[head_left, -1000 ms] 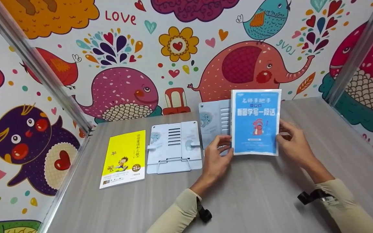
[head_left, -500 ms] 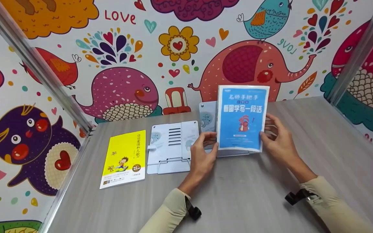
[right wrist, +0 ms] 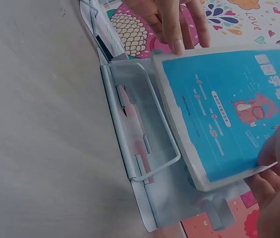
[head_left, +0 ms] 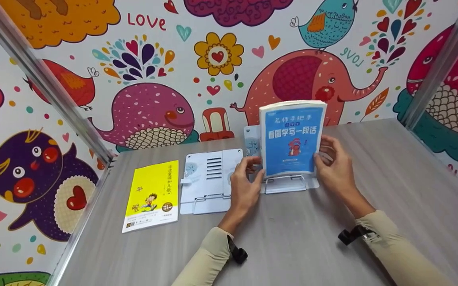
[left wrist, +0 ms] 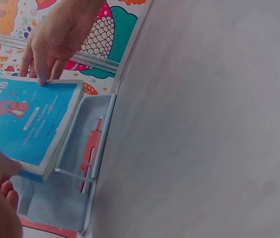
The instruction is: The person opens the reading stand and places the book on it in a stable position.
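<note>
One blue rectangular paperback [head_left: 292, 139], likely light and pliable: left hand [head_left: 245, 184] and right hand [head_left: 337, 169] correctly pinch left and right edges

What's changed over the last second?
The blue-covered paperback book, gripped by the left hand and right hand, moved left and slightly up in the head view, across the right pale-grey metal bookstand, uncovering its wire rest. Neither hand let go. The yellow-covered book and other pale-grey metal bookstand stayed put.
</note>
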Action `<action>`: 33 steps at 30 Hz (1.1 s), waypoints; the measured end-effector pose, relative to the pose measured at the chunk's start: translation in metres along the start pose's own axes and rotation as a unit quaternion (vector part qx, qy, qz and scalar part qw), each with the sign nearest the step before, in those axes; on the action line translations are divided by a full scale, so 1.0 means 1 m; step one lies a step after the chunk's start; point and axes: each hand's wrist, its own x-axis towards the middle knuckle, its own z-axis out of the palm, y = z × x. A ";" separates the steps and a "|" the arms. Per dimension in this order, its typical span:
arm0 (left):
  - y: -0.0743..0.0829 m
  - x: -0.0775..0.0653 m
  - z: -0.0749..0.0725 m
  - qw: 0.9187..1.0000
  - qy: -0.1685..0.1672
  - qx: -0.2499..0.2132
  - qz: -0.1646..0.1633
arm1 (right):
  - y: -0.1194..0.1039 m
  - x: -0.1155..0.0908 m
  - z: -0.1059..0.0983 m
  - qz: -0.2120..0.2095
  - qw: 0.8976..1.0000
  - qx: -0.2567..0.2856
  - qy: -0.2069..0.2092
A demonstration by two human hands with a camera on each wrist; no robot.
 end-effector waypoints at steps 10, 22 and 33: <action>-0.005 0.001 -0.002 0.999 -0.016 0.034 -0.005 | 0.005 -0.003 0.002 -0.015 1.000 -0.008 -0.008; -0.007 0.002 -0.004 0.993 -0.019 0.117 0.023 | 0.011 -0.009 0.005 -0.020 0.996 -0.083 -0.004; -0.009 0.001 -0.004 0.987 -0.031 0.156 0.010 | 0.019 -0.009 0.004 -0.037 0.992 -0.116 -0.032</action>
